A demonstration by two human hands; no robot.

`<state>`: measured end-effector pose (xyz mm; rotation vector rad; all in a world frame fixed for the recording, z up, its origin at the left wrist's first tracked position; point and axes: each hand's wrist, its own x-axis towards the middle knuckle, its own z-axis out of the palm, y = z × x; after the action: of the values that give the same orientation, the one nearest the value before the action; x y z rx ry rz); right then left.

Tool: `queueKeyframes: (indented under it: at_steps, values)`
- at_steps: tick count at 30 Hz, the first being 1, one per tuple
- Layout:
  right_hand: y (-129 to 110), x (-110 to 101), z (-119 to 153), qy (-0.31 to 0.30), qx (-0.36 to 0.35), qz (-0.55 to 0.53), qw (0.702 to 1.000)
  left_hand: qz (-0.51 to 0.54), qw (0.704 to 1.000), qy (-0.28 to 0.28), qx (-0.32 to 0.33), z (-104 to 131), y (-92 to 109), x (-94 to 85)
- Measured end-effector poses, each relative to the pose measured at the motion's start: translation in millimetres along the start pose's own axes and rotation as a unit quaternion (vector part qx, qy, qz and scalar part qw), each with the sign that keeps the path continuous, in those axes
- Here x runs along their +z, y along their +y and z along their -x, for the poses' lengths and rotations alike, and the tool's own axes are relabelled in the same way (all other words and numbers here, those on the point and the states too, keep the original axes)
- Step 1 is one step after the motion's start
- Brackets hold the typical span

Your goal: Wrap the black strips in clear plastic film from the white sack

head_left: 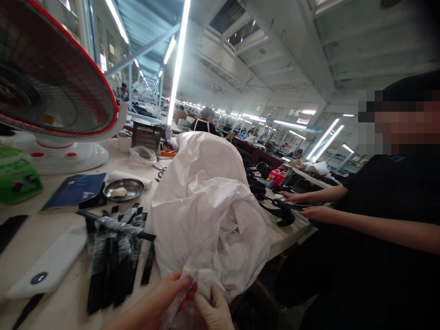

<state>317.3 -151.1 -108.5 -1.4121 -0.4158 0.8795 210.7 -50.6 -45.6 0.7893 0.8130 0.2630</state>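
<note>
Both hands sit at bottom centre of frame, pinched on the lower edge of the white sack [206,201]. Left hand [161,298] is bare, fingers closed on a fold of the fabric. Right hand [215,311] wears a pale glove, also closed on the same bunched edge, touching the left.

The sack fills the centre of frame, crumpled and mounded, rising from the hands up to mid-frame. It rests on the table [44,238] edge.

Just left of the sack, lower left: a bundle of black strips [113,256] in clear wrap, fanned on the table. Further left, a white phone [48,268] lies flat. Above the strips sits a metal dish [124,189] with a pale lump in it, and a blue booklet [74,190] beside it. Upper left: a red-rimmed fan [51,82] on a white base. Green bottle [15,176] at the left edge.

Right of frame: a person in black [385,220], both hands reaching left onto black straps [285,211] on the table, well apart from the sack grip. Background: long rows of benches under strip lights, other workers far off.
</note>
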Motion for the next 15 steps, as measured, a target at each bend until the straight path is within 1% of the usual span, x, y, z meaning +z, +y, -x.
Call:
queueKeyframes:
  at_steps: [3, 6, 7, 9, 11, 13, 15]
  values:
    - [9, 16, 8, -0.023, 0.042, -0.050, 0.998, 0.014, 1.000, -0.016, 0.005, 3, 0, -3.2]
    - [11, 25, 12, -0.058, 0.109, -0.117, 0.985, 0.002, 1.000, -0.017, 0.018, 7, 3, -7.3]
    - [10, 27, 14, -0.066, 0.131, -0.125, 0.981, -0.008, 1.000, -0.019, 0.020, 8, 5, -7.8]
    - [5, 31, 18, -0.073, 0.170, -0.113, 0.976, -0.027, 0.999, -0.028, 0.025, 11, 8, -7.6]
    - [-4, 34, 21, -0.086, 0.194, -0.098, 0.972, -0.045, 0.998, -0.033, 0.027, 14, 12, -6.6]
    - [-13, 38, 24, -0.093, 0.207, -0.113, 0.967, -0.050, 0.998, -0.035, 0.032, 16, 17, -5.6]
    - [-18, 41, 25, -0.101, 0.205, -0.145, 0.963, -0.049, 0.998, -0.025, 0.034, 18, 22, -5.1]
